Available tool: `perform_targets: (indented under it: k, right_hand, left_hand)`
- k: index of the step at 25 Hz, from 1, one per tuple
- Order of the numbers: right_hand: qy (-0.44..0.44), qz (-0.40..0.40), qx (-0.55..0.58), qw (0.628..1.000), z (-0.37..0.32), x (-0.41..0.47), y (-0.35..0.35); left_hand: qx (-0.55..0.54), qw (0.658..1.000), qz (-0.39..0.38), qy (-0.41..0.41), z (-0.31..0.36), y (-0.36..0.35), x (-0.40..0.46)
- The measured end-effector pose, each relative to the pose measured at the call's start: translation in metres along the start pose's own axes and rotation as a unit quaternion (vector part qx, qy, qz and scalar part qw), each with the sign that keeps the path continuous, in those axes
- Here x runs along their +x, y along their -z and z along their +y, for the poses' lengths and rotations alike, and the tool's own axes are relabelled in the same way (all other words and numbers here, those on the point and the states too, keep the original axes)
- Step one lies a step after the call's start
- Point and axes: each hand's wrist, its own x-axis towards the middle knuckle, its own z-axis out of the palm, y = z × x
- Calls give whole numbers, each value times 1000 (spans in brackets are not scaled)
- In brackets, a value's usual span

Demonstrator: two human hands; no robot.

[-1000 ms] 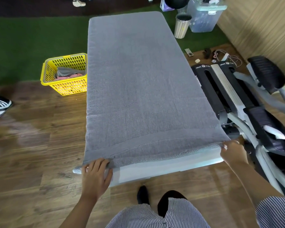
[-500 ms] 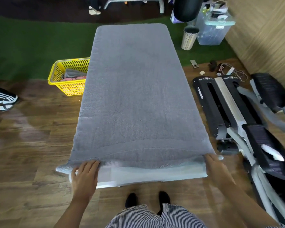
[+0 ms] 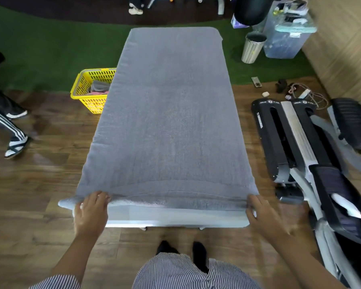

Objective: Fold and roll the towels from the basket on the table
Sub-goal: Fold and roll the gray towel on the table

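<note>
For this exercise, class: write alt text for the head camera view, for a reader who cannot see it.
A person's left hand and right hand rest on the near corners of a grey towel spread flat over a long table. A yellow basket holding more cloth sits on the floor to the left, exercise equipment to the right.

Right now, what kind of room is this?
Probably a home gym or fitness room used for laundry work. An elliptical trainer stands right of the table, green artificial turf covers the far floor, and a black punching bag hangs near the back.
</note>
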Motion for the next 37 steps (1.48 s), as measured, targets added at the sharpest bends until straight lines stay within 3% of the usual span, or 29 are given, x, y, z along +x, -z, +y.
perform_targets:
  k: [3,6,10,14,17,21,25,31,37]
  right_hand:
    - [36,74,-22,996,0,-5,-5]
    - [34,114,-22,993,0,-11,-9]
    - [23,115,-43,992,-1,-9,-12]
    - [35,90,-63,993,-4,-6,-12]
    - [-12,35,-25,999,3,-4,-15]
    - [-23,43,-16,999,4,0,-16]
    - [-1,92,-26,995,-6,1,-14]
    - [10,109,-60,992,-8,-6,-24]
    - [14,88,-77,993,-12,4,-21]
  left_hand:
    - [-28,997,-6,68,4,2,0]
    - [-103,994,12,23,-6,-3,-6]
    - [-118,991,16,-52,-23,-5,4]
    - [-90,994,3,-68,-33,-11,12]
    - [-62,994,-14,-92,-40,-11,9]
    - [-37,986,-35,-162,-53,-8,11]
    - [-57,993,-32,-103,-47,-8,16]
    - [-110,982,-63,-142,-54,-5,17]
    - [-79,980,-117,-140,-65,-4,26]
